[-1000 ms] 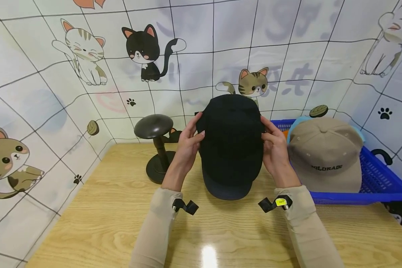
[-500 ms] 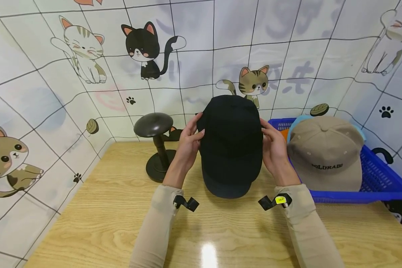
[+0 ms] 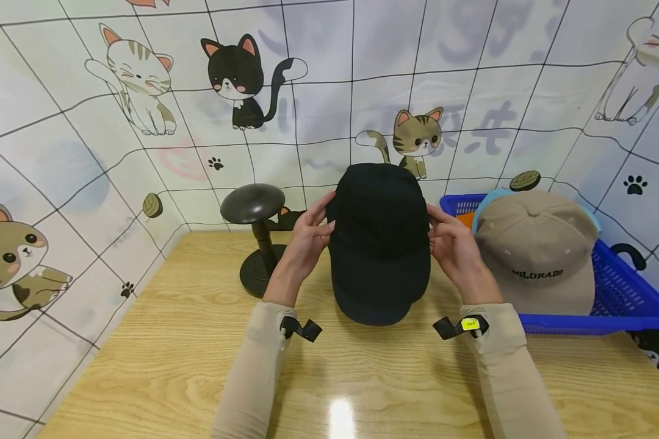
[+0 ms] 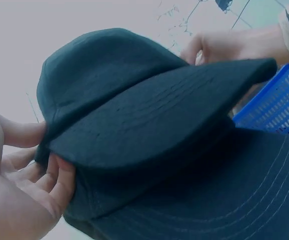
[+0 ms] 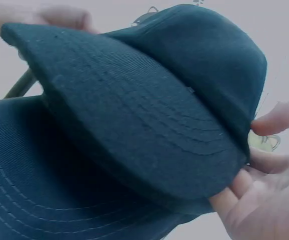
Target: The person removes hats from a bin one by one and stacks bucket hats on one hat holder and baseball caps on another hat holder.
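Two dark baseball caps sit one over the other in front of me. The upper black cap [image 3: 381,207] has its brim toward me. Beneath it, the lower cap [image 4: 234,185] shows a stitched brim in the left wrist view. My left hand [image 3: 307,241] pinches the upper cap's left edge, thumb on the crown side and fingers beneath the brim. On the opposite edge my right hand [image 3: 456,250] holds it likewise, as the right wrist view shows. What supports the lower cap is hidden.
At left stands a black hat stand [image 3: 252,204] on a round base. A blue basket [image 3: 626,305] at right holds a tan cap [image 3: 532,244] with light blue and orange things behind it. A cat-patterned wall covering [image 3: 329,122] backs the wooden table [image 3: 187,341].
The upper black cap has come down slightly toward the lower one, with both hands still at its sides. My right hand and wrist have shifted a little to the right.
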Motion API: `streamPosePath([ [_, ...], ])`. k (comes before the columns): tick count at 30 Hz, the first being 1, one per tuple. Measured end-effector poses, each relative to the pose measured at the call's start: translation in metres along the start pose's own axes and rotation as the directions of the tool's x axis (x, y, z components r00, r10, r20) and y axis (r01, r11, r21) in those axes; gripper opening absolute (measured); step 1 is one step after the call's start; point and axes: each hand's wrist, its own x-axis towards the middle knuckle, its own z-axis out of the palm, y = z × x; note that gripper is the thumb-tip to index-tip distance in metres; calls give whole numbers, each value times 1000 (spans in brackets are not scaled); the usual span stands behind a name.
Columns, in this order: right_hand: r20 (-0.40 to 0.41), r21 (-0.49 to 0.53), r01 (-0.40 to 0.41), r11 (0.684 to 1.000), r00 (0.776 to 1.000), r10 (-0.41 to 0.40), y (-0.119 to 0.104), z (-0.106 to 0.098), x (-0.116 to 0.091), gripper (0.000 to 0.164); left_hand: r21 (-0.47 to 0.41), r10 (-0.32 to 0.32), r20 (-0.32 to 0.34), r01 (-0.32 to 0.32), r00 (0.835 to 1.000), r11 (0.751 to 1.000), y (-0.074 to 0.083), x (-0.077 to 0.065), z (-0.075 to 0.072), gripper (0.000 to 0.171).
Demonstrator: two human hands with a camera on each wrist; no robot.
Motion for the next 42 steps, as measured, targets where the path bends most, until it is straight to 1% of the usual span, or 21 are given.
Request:
streamPosePath([
  [2,14,-101,-18,995,1000,20,-4,-1,-3,55,10,-16,21,16,1000,1000,0,0,-4,65],
  [3,18,-179,-30,983,999,34,-6,-1,-4,60,17,-23,32,22,999,1000,0,0,-5,66],
  [4,20,-263,-41,964,999,49,-8,-1,-5,66,25,-27,47,26,999,999,1,-1,-7,67],
  [6,43,-427,-54,903,996,79,-12,-2,-7,77,41,-31,76,28,997,999,2,-2,-10,72],
  [9,74,-622,-54,781,989,127,-19,0,-8,88,53,-31,125,24,992,998,6,-5,-13,83],
  [11,75,-687,-63,723,985,157,-23,1,-9,90,69,-33,151,22,988,997,9,-7,-15,90],
  [13,61,-719,-89,689,980,191,-28,2,-10,89,103,-42,164,25,986,994,11,-7,-16,94],
  [15,51,-737,-114,667,974,222,-31,2,-12,89,154,-58,158,33,986,987,13,-8,-17,94],
  [17,51,-759,-123,639,967,248,-32,1,-14,90,231,-71,149,36,986,972,14,-9,-19,94],
  [19,61,-772,-123,624,962,266,-32,1,-15,92,298,-78,145,31,986,954,15,-10,-22,95],
  [22,65,-789,-119,602,959,275,-30,1,-16,96,370,-80,148,20,986,929,15,-11,-25,97],
  [23,68,-784,-123,609,958,280,-30,1,-15,96,381,-81,151,18,985,924,15,-11,-25,97],
  [29,60,-776,-147,614,951,303,-32,4,-16,101,394,-116,157,46,981,918,14,-10,-27,98],
  [32,41,-768,-168,618,950,310,-30,6,-16,106,413,-149,142,78,979,907,13,-10,-27,100],
  [34,27,-756,-192,626,946,322,-28,5,-15,110,425,-178,120,112,977,898,12,-11,-28,102],
  [36,11,-750,-214,626,942,336,-25,5,-13,112,436,-214,98,151,972,887,11,-11,-29,103],
  [38,-10,-755,-237,611,936,352,-22,4,-12,112,443,-247,79,187,966,877,9,-10,-29,104],
  [42,-52,-774,-268,574,930,364,-17,5,-10,110,494,-273,48,214,961,842,6,-10,-31,101],
])
